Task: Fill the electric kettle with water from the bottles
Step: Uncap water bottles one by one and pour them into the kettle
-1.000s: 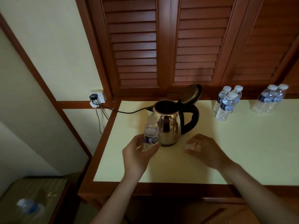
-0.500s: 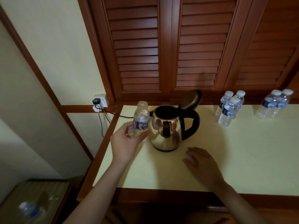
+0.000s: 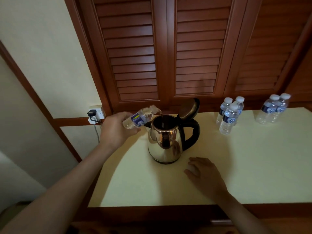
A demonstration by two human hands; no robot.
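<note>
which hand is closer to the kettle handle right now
Right. The right hand rests on the table just in front of the kettle handle; the left hand is across the kettle, on its spout side, holding the tilted bottle.

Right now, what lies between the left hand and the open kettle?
The tilted water bottle: the left hand grips its base end, its mouth hangs over the kettle, and a thin stream falls in. The head view shows it.

Looked like hotel rm: kettle (image 3: pixel 166 142) w/ small water bottles (image 3: pixel 229 116) on built-in counter (image 3: pixel 253 166), louvred wood doors (image 3: pixel 133 53) behind.
</note>
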